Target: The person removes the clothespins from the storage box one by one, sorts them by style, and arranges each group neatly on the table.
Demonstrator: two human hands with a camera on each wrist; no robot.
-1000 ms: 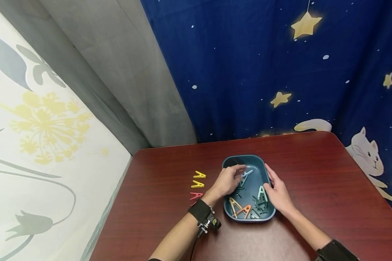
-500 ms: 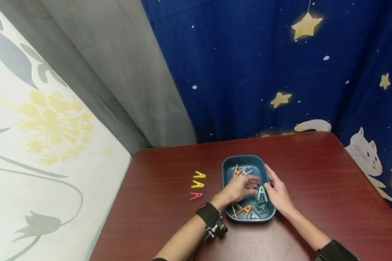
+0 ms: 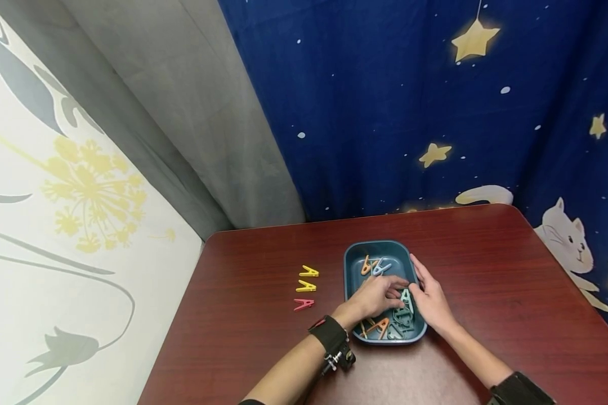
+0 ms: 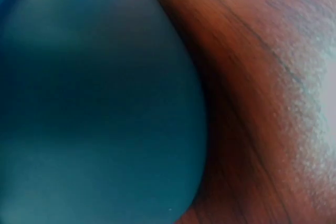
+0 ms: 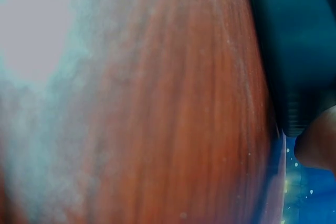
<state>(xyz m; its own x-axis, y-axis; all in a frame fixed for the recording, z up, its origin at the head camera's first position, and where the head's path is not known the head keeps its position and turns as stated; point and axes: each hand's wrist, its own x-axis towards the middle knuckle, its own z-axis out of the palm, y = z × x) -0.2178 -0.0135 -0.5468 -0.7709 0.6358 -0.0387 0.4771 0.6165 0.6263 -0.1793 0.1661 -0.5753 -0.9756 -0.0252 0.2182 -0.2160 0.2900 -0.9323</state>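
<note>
A dark teal plastic bin holds several clothespins. My left hand reaches down into it, fingers bent, with thumb and fingertips apart right at a mint-green clothespin. On the bin's right side, my right hand grips the rim, thumb on the edge and fingers along the outer wall. Dark green clips lie below the mint one. An orange clothespin rests near the front wall; a light blue clothespin and another orange clothespin lie at the back. My left hand covers the bin's middle.
Left of the bin, two yellow clothespins and a pink-red clothespin lie in a column on the reddish-brown table. Behind the table hang a grey curtain and a blue star curtain.
My left hand has moved from the bin's back left toward its right side and nearer to me, uncovering the orange and light blue clothespins at the back. My right hand stays at the rim.
</note>
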